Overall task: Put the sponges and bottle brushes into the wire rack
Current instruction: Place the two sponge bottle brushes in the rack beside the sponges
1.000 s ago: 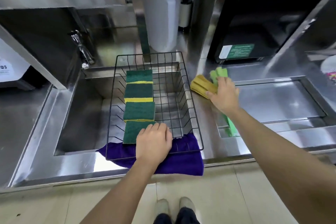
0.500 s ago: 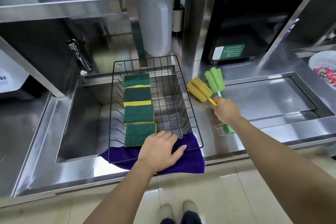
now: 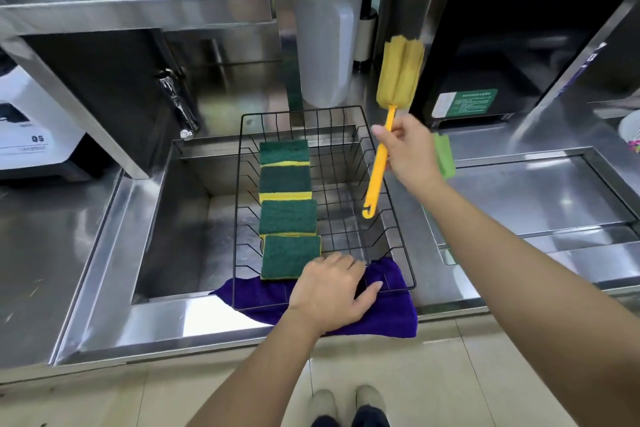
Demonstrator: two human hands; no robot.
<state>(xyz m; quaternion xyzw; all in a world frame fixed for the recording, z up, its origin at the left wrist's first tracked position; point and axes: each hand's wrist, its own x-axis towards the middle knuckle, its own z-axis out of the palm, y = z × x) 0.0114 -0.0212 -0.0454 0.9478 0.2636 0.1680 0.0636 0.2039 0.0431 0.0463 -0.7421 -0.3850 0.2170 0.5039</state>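
A black wire rack (image 3: 398,218) sits over the steel sink, with several green-and-yellow sponges (image 3: 287,211) lined up in its left half. My right hand (image 3: 410,152) grips the orange handle of a yellow bottle brush (image 3: 400,74), held upright above the rack's right side, foam head up and hook end low over the rack. A green bottle brush (image 3: 445,159) lies on the counter behind that hand, mostly hidden. My left hand (image 3: 332,288) rests flat on the rack's front edge and the purple cloth.
A purple cloth (image 3: 391,315) lies under the rack's front edge. A tap (image 3: 178,107) stands at the sink's back left. A white container (image 3: 327,45) and a pump bottle (image 3: 367,17) stand behind the rack. A recessed steel tray (image 3: 540,191) lies to the right.
My right hand has lifted the yellow bottle brush off the counter and carried it left, over the rack's right side. The green brush stayed on the counter. My left hand barely moved.
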